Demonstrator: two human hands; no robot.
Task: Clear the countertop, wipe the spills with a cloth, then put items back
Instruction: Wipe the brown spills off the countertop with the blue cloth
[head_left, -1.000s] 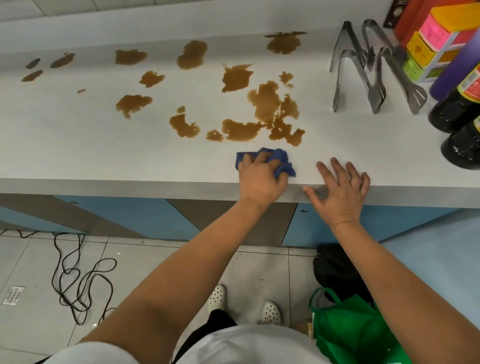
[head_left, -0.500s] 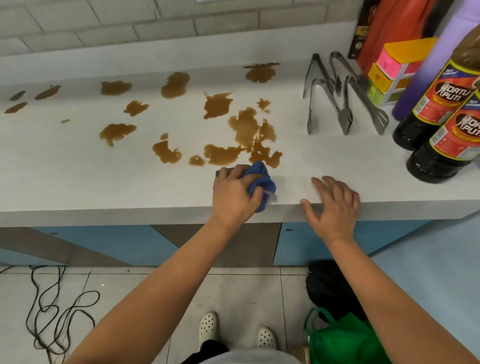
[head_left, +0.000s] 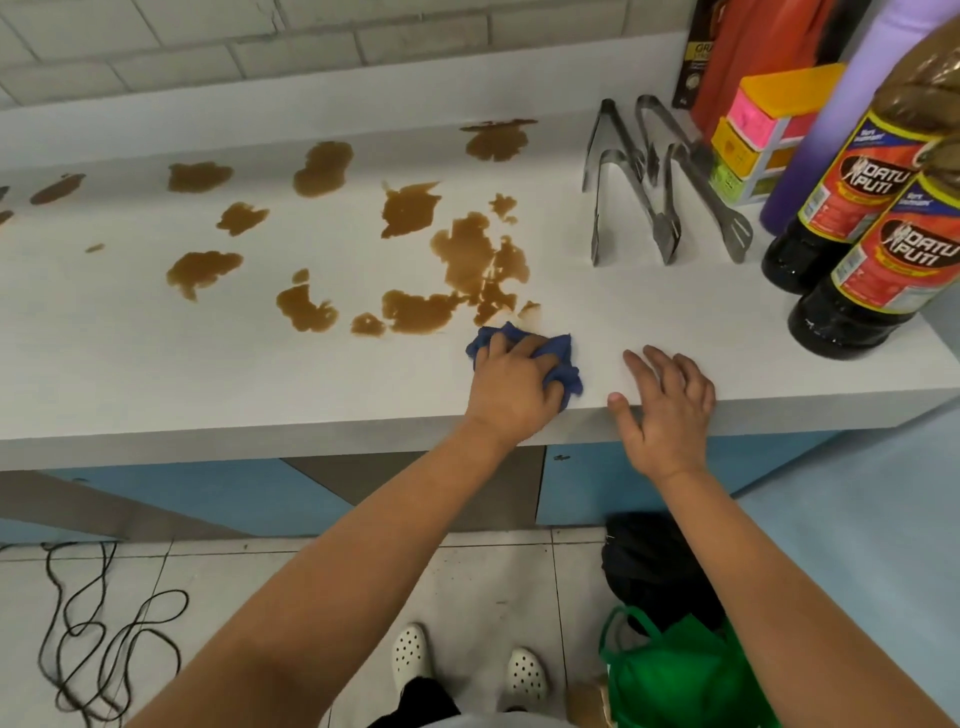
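Observation:
Brown spills (head_left: 467, 254) spread in several patches over the white countertop (head_left: 156, 364). My left hand (head_left: 511, 387) grips a crumpled blue cloth (head_left: 563, 364) and presses it on the counter at the near edge of the biggest spill. My right hand (head_left: 667, 405) rests flat on the counter's front edge, just right of the cloth, fingers spread and holding nothing.
Metal tongs (head_left: 649, 192) lie at the back right. Two dark sauce bottles (head_left: 878, 260), a purple bottle (head_left: 831, 135), a stack of coloured boxes (head_left: 758, 140) and an orange container (head_left: 753, 47) crowd the right end. On the floor lie a black cable (head_left: 104, 639) and a green bag (head_left: 680, 680).
My left hand has pushed the cloth forward to the edge of the spill. My right hand stays on the counter edge. The camera has moved closer and tilted up.

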